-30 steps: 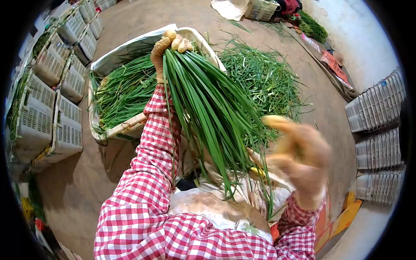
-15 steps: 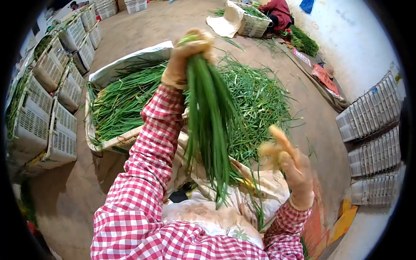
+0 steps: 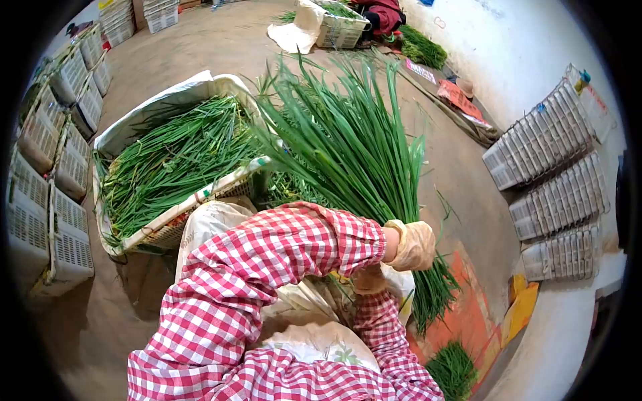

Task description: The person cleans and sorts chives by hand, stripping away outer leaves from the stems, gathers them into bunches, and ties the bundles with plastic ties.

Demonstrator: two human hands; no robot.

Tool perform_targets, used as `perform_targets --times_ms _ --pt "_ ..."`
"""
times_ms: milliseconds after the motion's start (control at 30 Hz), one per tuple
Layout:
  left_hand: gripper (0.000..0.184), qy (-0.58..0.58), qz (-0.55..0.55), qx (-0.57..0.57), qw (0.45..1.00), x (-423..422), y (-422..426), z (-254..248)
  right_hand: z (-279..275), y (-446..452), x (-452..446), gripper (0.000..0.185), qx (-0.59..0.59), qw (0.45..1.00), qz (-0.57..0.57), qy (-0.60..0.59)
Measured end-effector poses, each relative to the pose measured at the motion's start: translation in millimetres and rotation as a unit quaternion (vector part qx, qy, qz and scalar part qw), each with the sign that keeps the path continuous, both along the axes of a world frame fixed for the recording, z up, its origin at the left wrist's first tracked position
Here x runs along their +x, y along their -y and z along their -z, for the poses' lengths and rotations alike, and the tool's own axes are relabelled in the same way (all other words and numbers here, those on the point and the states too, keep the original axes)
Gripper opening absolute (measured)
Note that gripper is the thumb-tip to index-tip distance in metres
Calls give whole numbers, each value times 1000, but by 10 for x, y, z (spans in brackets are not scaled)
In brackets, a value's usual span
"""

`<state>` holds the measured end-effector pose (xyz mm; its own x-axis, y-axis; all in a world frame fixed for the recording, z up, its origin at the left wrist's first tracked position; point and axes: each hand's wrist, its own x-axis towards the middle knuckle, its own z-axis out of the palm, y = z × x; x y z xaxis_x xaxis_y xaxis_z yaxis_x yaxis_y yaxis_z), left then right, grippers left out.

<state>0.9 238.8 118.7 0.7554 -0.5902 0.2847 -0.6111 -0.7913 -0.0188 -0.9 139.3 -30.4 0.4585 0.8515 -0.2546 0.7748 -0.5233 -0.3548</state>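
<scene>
My left hand [image 3: 413, 246], in a tan glove, is wrapped round a large bunch of long green leaves [image 3: 361, 147] on the right side. The leaves fan out upward and away from me, and the other ends stick out below the hand. Close beneath my left wrist is my right hand [image 3: 369, 279], also gloved and mostly hidden by the left arm, so its fingers do not show. A lined basket [image 3: 100, 194] of green leaves stands at the left.
Crates [image 3: 70, 220] line the left side, and stacked crates [image 3: 538, 147] lean by the right wall. Another green bunch [image 3: 451, 371] lies low on an orange sheet [image 3: 461, 314]. A person in dark red [image 3: 384, 13] is at the back beside a crate [image 3: 340, 32].
My left hand has swung right and down with the bunch, whose leaves now point upward instead of hanging. My right hand has moved left, beneath my left wrist.
</scene>
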Motion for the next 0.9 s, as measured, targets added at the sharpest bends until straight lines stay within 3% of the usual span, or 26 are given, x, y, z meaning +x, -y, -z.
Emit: perform_targets --times_ms 33,67,100,133,267,300,367,400,433,500,667,733,800,867,900 --pt "8 -27 -4 8 1000 65 32 143 504 126 161 58 209 977 -39 0" --pt "9 -42 -7 41 998 82 39 168 73 -91 -10 56 264 962 -68 8" --pt "8 -55 -31 11 998 7 -1 82 232 -36 -5 55 187 977 -46 89" --pt "9 -75 -54 22 995 28 -46 75 396 -38 19 55 190 977 -40 83" --pt "14 -92 -54 79 991 26 -279 -467 -423 -472 -219 46 342 935 -36 93" --pt "18 -89 -74 71 991 43 -283 -549 -434 -483 -180 45 345 934 -29 89" --pt "7 -47 -108 36 992 2 -324 -671 -464 -542 -138 42 344 935 -25 79" --pt "5 -67 -93 60 992 70 -366 -577 -480 -545 -145 41 338 938 -26 75" --pt "23 -110 -102 95 984 -24 -333 -712 -504 -553 -160 39 331 941 -30 71" --pt "16 -154 -107 133 973 -90 -331 -681 -570 -548 -201 37 307 949 -36 58" --pt "7 -252 -103 217 937 -75 -397 193 -725 -498 -293 32 205 975 -83 19" --pt "12 -296 -102 154 937 1 -539 821 -833 -438 -229 30 121 983 -139 -3" --pt "21 -332 -102 89 934 106 -714 1208 -969 -302 -60 29 30 963 -265 -32" --pt "27 -437 236 21 868 148 -779 1387 -1227 -269 172 28 42 925 -357 -122" --pt "31 -463 405 -16 788 174 -736 1486 -1428 -350 155 24 121 926 -285 -216"
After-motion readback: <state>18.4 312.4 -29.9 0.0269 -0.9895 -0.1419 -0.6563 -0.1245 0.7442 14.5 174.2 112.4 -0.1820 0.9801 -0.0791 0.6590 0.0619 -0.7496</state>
